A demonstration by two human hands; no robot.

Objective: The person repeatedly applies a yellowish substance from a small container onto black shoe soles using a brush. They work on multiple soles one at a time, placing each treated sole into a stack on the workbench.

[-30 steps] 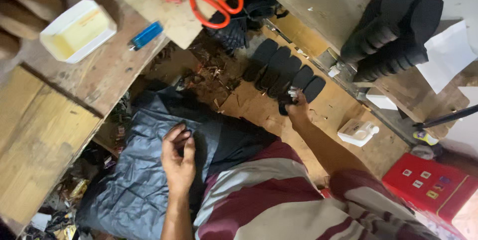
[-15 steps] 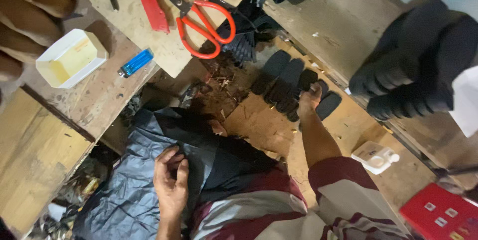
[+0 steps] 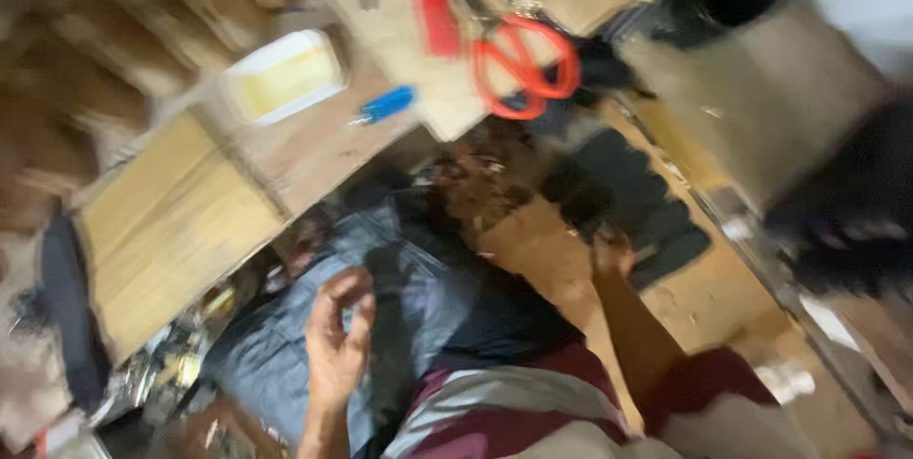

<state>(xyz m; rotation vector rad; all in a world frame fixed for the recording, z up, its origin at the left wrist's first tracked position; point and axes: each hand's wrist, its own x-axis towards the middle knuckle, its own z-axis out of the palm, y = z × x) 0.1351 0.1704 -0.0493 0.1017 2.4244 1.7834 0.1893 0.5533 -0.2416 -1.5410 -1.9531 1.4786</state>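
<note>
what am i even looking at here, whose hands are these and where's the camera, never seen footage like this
There is no machine here. A person wears a camera on the head, so the one picture looks down at their own two bare hands and striped shirt. The picture is blurred by motion.

The left hand hovers over a dark grey plastic sheet on the lap, its fingers curled together; whether they pinch anything is too blurred to tell. The right hand reaches out to a row of flat black pieces lying on the brown wooden surface; its grip cannot be made out.

Farther off, on a wooden bench, lie red-handled scissors, a flat red tool, a small blue object and a white tray with something yellow inside.
</note>
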